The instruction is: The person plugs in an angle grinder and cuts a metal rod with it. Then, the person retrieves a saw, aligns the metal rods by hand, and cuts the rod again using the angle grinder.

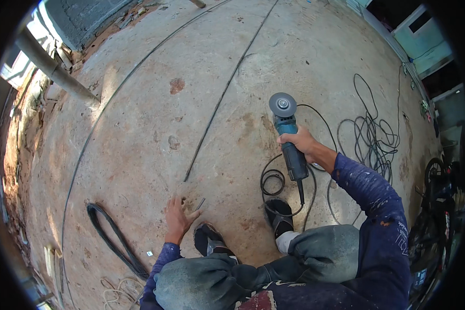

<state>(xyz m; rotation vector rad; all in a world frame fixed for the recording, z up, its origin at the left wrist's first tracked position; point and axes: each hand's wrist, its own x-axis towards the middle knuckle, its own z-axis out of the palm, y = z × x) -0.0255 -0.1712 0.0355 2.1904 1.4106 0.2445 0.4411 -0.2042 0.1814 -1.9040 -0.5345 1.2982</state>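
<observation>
My right hand (299, 140) grips a teal-and-black angle grinder (294, 157) with a grey disc (282, 104) pointing away from me; its cord curls down to the concrete. My left hand (179, 217) is low at the floor with fingers spread, beside a short piece of metal rod (200, 203). A long straight steel rod (212, 127) lies just beyond that hand, running away from me. A looped bundle of dark wire (112, 237) lies to my left.
Tangled black cable (369, 139) spreads over the concrete floor (155, 93) on the right. Another long line (116, 98) curves along the left, near a leaning pole (62, 72) and rough edge. A bicycle (436, 175) stands at the right edge; pale cord (116, 292) lies lower left.
</observation>
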